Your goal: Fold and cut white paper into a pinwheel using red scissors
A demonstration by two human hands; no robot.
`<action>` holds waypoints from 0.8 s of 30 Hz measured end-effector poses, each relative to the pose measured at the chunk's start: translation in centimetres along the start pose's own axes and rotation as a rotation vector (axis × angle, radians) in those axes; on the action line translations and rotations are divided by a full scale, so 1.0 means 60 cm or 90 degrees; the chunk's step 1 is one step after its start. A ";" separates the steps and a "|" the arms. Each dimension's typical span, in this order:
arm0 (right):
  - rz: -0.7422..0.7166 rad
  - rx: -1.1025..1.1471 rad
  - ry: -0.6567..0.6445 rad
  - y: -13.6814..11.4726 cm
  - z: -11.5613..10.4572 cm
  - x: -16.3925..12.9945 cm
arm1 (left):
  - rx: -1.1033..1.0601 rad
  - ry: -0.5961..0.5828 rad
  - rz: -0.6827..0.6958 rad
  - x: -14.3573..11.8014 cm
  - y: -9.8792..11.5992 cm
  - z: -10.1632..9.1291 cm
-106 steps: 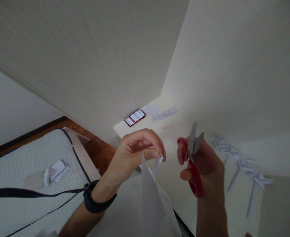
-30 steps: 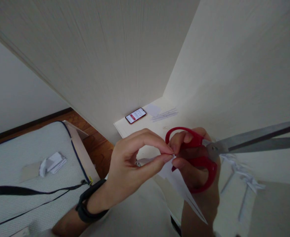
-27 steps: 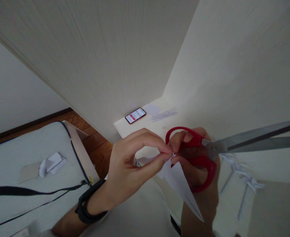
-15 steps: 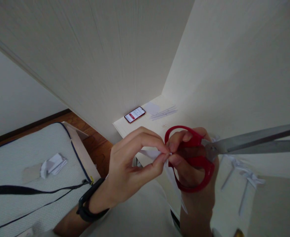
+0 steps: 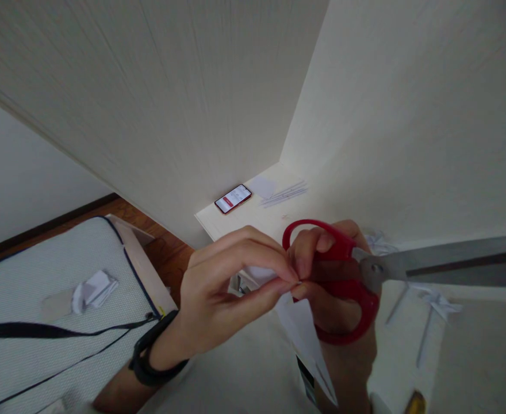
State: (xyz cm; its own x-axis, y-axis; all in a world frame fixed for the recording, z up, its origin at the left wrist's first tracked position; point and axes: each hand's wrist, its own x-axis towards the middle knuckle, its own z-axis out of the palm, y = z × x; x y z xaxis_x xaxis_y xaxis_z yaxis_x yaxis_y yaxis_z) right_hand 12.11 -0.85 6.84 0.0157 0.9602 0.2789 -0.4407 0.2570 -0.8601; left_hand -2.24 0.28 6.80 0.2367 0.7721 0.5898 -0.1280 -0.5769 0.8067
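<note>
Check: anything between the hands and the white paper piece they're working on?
Nothing visible. The left hand already pinches the white paper piece at its top; the right hand touches the same spot while holding the red scissors, whose blades point right, away from the paper.

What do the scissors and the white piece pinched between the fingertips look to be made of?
Scissors: the handles look like glossy red moulded plastic, the blades like plain grey steel with a dull, even sheen and a pivot rivet. White piece: probably thin matt paper; it tapers to a sharp point and shows crisp folded edges.
</note>
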 end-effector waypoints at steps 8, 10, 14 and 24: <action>0.004 0.047 -0.003 -0.001 0.006 0.004 | -0.059 0.007 -0.027 0.001 0.000 0.002; 0.010 0.050 -0.007 -0.004 0.008 0.005 | -0.062 0.009 -0.039 0.002 0.000 0.003; 0.011 0.059 0.011 -0.004 0.009 0.005 | -0.089 0.007 -0.064 0.005 0.006 0.004; 0.084 0.059 0.003 0.002 -0.008 -0.003 | -0.232 0.047 -0.206 0.006 0.006 0.015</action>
State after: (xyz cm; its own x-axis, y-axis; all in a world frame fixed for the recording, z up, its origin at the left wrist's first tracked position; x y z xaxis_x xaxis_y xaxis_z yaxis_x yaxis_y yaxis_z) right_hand 12.48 -0.97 6.49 -0.0431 0.9855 0.1642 -0.5201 0.1182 -0.8459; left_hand -1.31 0.12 7.29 0.2520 0.9208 0.2978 -0.3915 -0.1844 0.9015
